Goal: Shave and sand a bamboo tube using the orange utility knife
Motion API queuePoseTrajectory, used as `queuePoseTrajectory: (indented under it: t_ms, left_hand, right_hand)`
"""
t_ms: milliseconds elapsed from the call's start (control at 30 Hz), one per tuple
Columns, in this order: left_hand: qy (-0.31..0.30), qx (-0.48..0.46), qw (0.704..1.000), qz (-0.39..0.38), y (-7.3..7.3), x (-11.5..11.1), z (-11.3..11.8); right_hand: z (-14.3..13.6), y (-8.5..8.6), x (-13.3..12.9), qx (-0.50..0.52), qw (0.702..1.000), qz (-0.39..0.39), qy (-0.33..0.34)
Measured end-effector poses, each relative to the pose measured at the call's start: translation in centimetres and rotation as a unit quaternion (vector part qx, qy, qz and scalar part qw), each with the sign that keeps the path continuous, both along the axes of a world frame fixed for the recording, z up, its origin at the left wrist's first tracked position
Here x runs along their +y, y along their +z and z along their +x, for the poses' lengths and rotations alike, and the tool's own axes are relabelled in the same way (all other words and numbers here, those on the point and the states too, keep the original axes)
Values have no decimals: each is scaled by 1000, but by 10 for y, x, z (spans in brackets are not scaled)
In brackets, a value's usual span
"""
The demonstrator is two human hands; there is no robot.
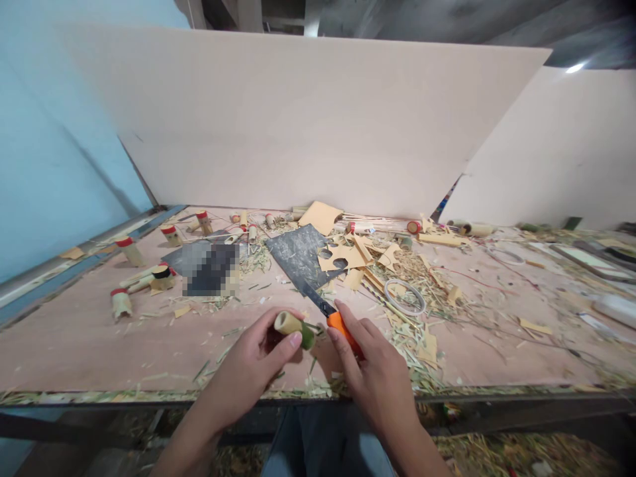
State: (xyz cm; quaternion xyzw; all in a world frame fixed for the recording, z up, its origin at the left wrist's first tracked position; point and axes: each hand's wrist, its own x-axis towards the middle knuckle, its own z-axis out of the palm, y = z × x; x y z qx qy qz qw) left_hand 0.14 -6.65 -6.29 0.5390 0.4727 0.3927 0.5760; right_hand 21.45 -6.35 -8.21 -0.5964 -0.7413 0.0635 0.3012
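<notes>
Between the thumb and fingers of my left hand (263, 351) is a short hollow bamboo piece (289, 323), pale at its open end and green at the other. My right hand (372, 358) is wrapped round the orange handle of a knife (342, 331). The dark blade points forward and left, over a dark grey sheet (303, 255), and does not touch the bamboo. Thin green shavings lie on the wooden table (149, 351) around both hands.
Several bamboo pieces with red ends (129, 250) stand or lie at the left. Cut tan sheets (342, 258), a tape roll (405, 297) and shavings are ahead and right. A large pale board (308, 126) rises behind the table.
</notes>
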Motion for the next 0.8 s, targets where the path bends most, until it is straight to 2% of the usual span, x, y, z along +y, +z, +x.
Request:
queuePoseTrajectory:
  t_ms: [167, 300, 500, 667, 800]
  left_hand:
    - [35, -46, 998, -30, -2, 5, 3]
    - [18, -53, 998, -40, -3, 7, 2]
    - [-22, -93, 994, -61, -4, 5, -1]
    - [-76, -79, 992, -57, 4, 7, 7]
    - [-124, -60, 989, -57, 19, 19, 14]
  right_hand:
    - [3, 2, 0, 56, 998, -31, 11]
    - [0, 15, 8, 148, 984, -81, 54]
    - [-10, 35, 27, 249, 942, -164, 155]
    - [-8, 43, 38, 265, 925, -183, 204]
    - [-8, 60, 47, 237, 920, -175, 259]
